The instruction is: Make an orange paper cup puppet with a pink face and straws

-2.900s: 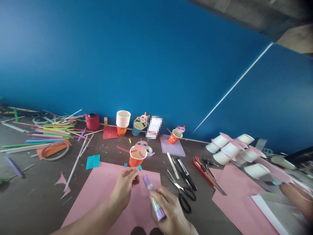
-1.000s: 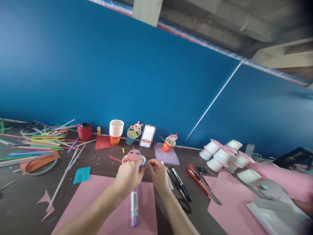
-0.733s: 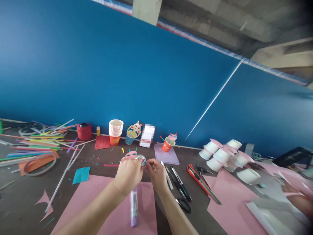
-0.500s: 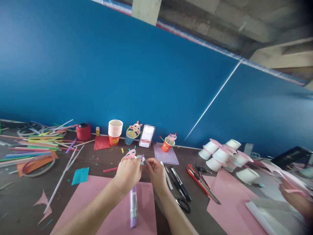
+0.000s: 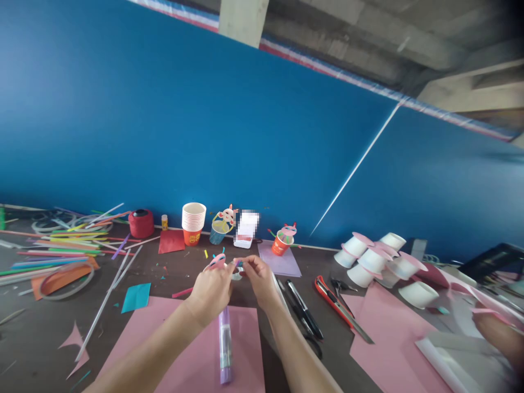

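Left hand (image 5: 210,288) wraps the small paper cup (image 5: 219,264) with the pink paper face, fingers clenched round its wall and hiding most of it; the cup sits at the far edge of the pink sheet (image 5: 192,355), mid-bench. Right hand (image 5: 257,277) meets it at the rim, fingers pinched on a tiny teal scrap (image 5: 239,265); whether the scrap already touches the cup, I cannot tell. Judgement: cup is light, thin-walled, easily crushed; best held low round the wall, away from the glued paper parts, which look flimsy. Glue stick (image 5: 225,344) lies on the pink sheet under the wrists. Scissors (image 5: 308,338), pens (image 5: 305,311) and a red cutter (image 5: 327,292) lie just right of the right forearm. Straws (image 5: 61,240) heaped far left; stacked cups (image 5: 194,221) by the blue wall. Another person's hand (image 5: 497,333) at the right edge, well apart.
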`<action>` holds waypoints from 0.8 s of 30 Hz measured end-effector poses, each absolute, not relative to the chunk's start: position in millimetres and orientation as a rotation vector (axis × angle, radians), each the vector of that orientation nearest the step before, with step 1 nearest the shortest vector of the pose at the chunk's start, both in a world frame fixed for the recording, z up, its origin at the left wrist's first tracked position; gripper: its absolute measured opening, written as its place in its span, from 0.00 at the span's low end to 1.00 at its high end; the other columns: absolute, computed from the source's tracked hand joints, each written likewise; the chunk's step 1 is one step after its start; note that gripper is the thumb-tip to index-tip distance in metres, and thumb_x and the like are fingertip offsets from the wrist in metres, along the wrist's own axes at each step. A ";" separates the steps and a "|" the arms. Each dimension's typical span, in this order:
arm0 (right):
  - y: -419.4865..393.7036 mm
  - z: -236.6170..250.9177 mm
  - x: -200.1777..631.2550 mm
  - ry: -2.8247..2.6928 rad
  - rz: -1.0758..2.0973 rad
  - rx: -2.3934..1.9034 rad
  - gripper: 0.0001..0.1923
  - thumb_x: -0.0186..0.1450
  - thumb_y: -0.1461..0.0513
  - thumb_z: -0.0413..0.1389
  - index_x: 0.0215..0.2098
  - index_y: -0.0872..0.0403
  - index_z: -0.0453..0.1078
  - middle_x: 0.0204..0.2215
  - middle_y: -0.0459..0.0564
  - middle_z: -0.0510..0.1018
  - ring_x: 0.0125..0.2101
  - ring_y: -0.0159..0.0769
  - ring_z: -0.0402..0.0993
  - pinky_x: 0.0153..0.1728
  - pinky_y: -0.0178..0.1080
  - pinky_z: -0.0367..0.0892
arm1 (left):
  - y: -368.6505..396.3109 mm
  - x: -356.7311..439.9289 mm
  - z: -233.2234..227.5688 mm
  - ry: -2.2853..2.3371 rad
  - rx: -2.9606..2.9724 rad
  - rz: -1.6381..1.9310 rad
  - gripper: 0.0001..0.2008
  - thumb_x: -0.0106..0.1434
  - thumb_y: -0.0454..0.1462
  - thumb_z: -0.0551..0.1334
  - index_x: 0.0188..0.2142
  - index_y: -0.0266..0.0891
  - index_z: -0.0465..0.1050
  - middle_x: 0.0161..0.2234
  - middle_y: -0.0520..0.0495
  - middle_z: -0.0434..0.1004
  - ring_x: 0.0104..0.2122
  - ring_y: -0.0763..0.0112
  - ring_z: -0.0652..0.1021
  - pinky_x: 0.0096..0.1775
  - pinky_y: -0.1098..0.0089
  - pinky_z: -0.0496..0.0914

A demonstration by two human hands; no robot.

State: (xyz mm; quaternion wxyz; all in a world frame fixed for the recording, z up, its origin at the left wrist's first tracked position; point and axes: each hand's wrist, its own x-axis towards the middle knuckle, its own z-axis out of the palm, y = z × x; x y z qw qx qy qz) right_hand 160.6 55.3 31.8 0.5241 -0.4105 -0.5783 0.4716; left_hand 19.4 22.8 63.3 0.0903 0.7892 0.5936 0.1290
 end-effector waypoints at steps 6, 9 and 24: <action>51.3 21.8 161.7 -1.310 1.167 -0.963 0.09 0.59 0.57 0.54 0.30 0.55 0.65 0.30 0.49 0.78 0.31 0.34 0.73 0.30 0.35 0.68 | 28.8 18.0 63.9 1.736 2.339 0.430 0.12 0.59 0.36 0.53 0.44 0.40 0.62 0.37 0.42 0.74 0.37 0.58 0.76 0.33 0.66 0.65; 53.0 15.6 163.1 -1.283 1.168 -0.974 0.09 0.58 0.57 0.55 0.29 0.55 0.66 0.30 0.49 0.77 0.30 0.34 0.74 0.28 0.34 0.69 | 32.8 18.1 63.5 1.747 2.378 0.437 0.10 0.60 0.38 0.53 0.41 0.42 0.64 0.35 0.44 0.75 0.36 0.58 0.76 0.32 0.66 0.66; 50.5 13.5 159.4 -1.275 1.087 -0.978 0.10 0.57 0.56 0.56 0.29 0.56 0.68 0.25 0.49 0.76 0.26 0.33 0.72 0.25 0.34 0.69 | 43.1 16.3 64.4 1.740 2.409 0.478 0.08 0.58 0.35 0.53 0.36 0.44 0.69 0.30 0.49 0.76 0.34 0.64 0.76 0.30 0.71 0.63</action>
